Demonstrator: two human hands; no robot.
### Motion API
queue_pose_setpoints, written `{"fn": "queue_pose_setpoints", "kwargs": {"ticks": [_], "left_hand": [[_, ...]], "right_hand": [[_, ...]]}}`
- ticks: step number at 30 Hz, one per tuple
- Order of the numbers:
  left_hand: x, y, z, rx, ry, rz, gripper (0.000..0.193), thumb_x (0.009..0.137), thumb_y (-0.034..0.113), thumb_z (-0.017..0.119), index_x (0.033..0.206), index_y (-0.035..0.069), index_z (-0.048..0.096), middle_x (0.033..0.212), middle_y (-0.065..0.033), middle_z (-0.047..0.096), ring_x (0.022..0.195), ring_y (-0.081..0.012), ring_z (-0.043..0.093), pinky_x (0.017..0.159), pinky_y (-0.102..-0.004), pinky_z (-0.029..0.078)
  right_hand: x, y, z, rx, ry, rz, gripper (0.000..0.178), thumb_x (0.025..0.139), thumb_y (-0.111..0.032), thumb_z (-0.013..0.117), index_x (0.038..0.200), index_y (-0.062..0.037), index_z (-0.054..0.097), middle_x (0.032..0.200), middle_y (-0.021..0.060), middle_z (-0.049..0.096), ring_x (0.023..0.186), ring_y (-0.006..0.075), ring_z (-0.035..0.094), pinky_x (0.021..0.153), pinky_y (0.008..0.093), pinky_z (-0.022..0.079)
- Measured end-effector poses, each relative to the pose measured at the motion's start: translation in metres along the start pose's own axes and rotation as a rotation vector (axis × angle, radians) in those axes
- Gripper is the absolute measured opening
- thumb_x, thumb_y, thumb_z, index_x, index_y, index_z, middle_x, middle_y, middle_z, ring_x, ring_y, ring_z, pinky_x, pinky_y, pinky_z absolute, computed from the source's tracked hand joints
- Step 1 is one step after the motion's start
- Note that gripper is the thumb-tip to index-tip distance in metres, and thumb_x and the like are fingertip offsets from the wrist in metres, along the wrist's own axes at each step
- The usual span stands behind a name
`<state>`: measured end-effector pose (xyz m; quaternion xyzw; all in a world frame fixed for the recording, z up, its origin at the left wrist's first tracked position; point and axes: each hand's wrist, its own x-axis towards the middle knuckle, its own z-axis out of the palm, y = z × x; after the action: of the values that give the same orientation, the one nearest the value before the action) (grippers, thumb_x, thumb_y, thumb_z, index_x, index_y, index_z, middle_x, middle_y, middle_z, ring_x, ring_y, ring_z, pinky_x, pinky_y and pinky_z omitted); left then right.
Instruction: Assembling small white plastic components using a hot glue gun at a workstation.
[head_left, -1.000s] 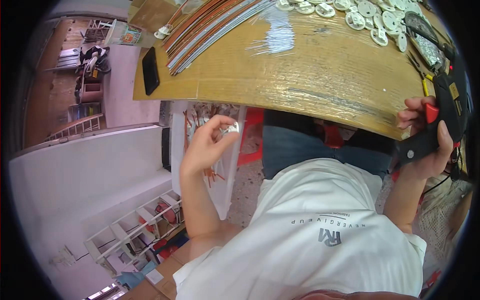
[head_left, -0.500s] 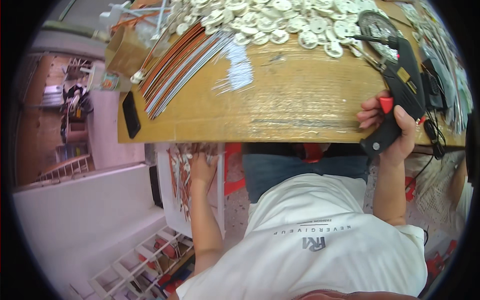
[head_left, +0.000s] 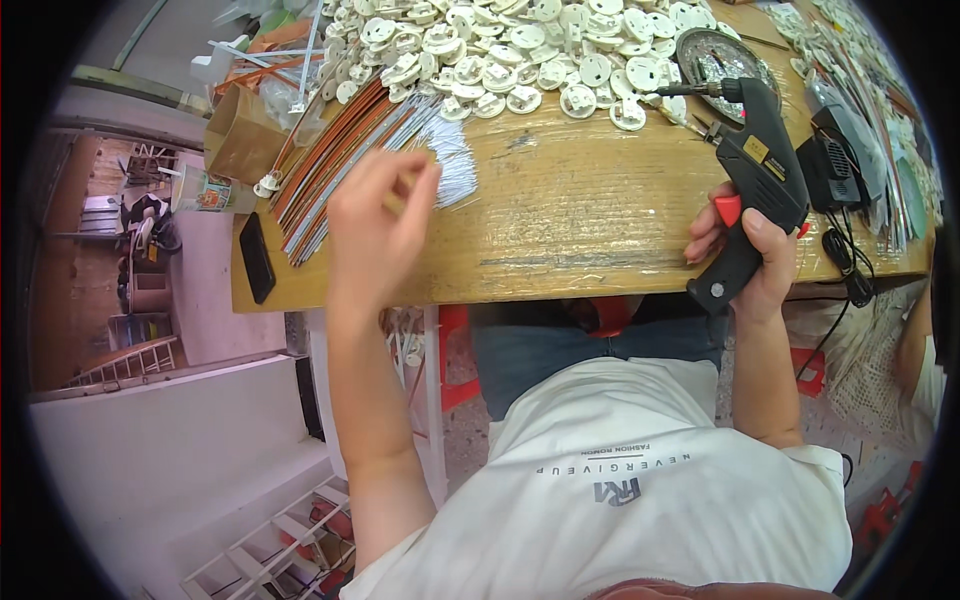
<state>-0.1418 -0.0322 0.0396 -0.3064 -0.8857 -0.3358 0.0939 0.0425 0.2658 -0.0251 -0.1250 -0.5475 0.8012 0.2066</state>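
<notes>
My right hand (head_left: 766,262) is wrapped around the handle of a black soldering gun (head_left: 768,165) with a red trigger. The gun's tip points left, near the white discs. Blurred a little, my left hand (head_left: 372,235) hovers over the table's front left part, its fingers loosely curled with a gap to the thumb. Nothing shows in it. Just beyond lies a fanned bundle of orange, white and grey wires (head_left: 318,180), partly hidden by that hand, with their thin white ends (head_left: 455,165) pointing right. Small white plastic discs (head_left: 525,65) form a heap along the far side.
A round metal dish (head_left: 700,55) stands behind the gun. Right of it are a black power unit (head_left: 832,170) and its cable. A black phone (head_left: 257,258) lies at the left edge, near a cardboard box (head_left: 243,135). Below the table, a white bin (head_left: 433,400) holds wired discs.
My left hand has come up out of the bin and over the table by the wires. My right hand, still gripping the soldering gun, appears slightly further left as the view shifted.
</notes>
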Motion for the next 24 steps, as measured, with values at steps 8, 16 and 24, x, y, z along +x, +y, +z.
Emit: {"fn": "queue_pose_setpoints", "kwargs": {"ticks": [8,16,24], "left_hand": [[0.082,-0.034,0.058,0.401,0.019,0.297,0.012,0.09,0.017,0.073,0.098,0.009,0.076,0.103,-0.0065,0.07,0.092,-0.0289,0.069,0.077,-0.0427,0.056],[0.086,-0.021,0.047,0.131,0.035,0.131,0.013,0.089,0.015,0.074,0.099,0.007,0.077,0.091,-0.0089,0.074,0.077,-0.0261,0.068,0.07,-0.0373,0.054],[-0.003,0.031,0.037,-0.701,-0.299,-0.431,0.013,0.097,0.011,0.072,0.101,-0.002,0.074,0.075,0.0018,0.067,0.06,-0.0017,0.053,0.052,-0.0195,0.037]], "right_hand": [[-0.001,0.001,0.002,0.034,0.027,-0.014,0.046,0.09,-0.029,0.058,0.115,0.0101,0.06,0.081,0.0229,0.068,0.06,0.0269,0.069,0.056,0.0329,0.06],[-0.002,0.0,0.0,0.046,0.005,0.017,0.049,0.091,-0.03,0.059,0.117,0.0112,0.059,0.083,0.0232,0.068,0.062,0.0272,0.07,0.058,0.0336,0.06],[-0.007,-0.004,0.002,0.009,0.021,0.05,0.052,0.089,-0.033,0.06,0.118,0.011,0.059,0.084,0.023,0.069,0.064,0.027,0.07,0.06,0.0345,0.06]]}}
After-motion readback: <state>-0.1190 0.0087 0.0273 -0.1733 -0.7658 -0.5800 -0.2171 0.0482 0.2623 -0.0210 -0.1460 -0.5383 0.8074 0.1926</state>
